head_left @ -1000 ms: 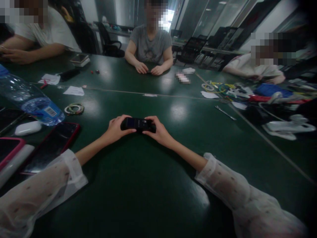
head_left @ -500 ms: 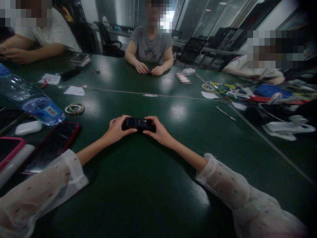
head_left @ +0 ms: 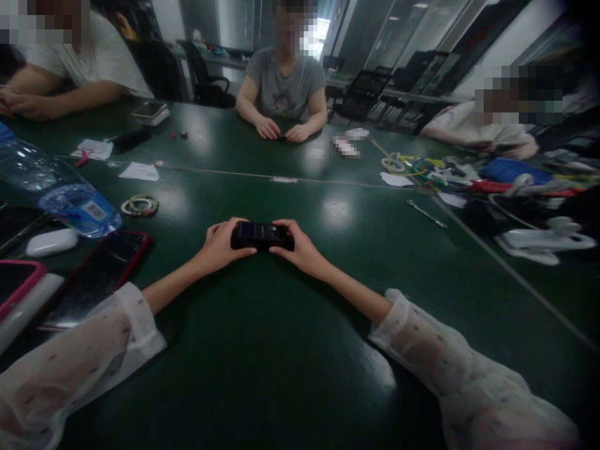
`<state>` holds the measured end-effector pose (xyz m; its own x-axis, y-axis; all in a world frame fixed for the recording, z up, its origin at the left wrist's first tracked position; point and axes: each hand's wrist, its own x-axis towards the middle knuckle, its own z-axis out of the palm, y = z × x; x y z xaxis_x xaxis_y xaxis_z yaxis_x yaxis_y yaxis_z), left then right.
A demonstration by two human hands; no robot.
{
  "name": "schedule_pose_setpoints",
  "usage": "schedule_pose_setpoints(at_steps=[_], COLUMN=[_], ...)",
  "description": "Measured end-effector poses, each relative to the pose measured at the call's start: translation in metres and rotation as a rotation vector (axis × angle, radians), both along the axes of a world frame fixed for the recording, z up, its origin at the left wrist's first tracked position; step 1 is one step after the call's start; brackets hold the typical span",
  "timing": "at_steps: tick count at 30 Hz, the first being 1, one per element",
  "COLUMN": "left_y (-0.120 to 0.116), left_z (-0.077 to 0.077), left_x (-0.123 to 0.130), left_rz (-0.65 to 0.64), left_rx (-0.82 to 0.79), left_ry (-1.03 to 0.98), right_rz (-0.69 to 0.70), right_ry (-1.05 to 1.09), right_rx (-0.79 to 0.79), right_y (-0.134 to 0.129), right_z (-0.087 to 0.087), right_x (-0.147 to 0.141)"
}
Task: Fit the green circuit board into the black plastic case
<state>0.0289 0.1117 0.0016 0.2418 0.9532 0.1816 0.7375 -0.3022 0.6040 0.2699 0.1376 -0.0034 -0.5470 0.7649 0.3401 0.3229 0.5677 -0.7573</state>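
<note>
A small black device with a dark screen lies at the middle of the dark green table. My left hand grips its left end, with the thumb along the near edge. At the right end, my right hand holds it the same way, fingers behind and thumb in front. Left of my hands is a beaded bracelet, and nearer to me a red-edged phone lies screen up.
A water bottle, a white case and a pink-edged phone are at the left. A wrench and tangled cables lie right. Three people sit around the far side, one in a grey shirt opposite.
The view has shifted very slightly. My thumbs have moved a little along the device's near edge; both hands still hold it in the same place.
</note>
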Motion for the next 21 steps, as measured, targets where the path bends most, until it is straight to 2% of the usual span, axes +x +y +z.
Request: schedule_pose_setpoints(at_steps=[21], left_y=[-0.001], left_z=[0.0001], left_x=[0.0002], left_rz=[-0.02], left_rx=[0.009], left_ry=[0.025], right_rz=[-0.012], right_ry=[-0.026], right_rx=[0.009], right_y=[-0.0006], right_z=[-0.0015], right_x=[0.0011])
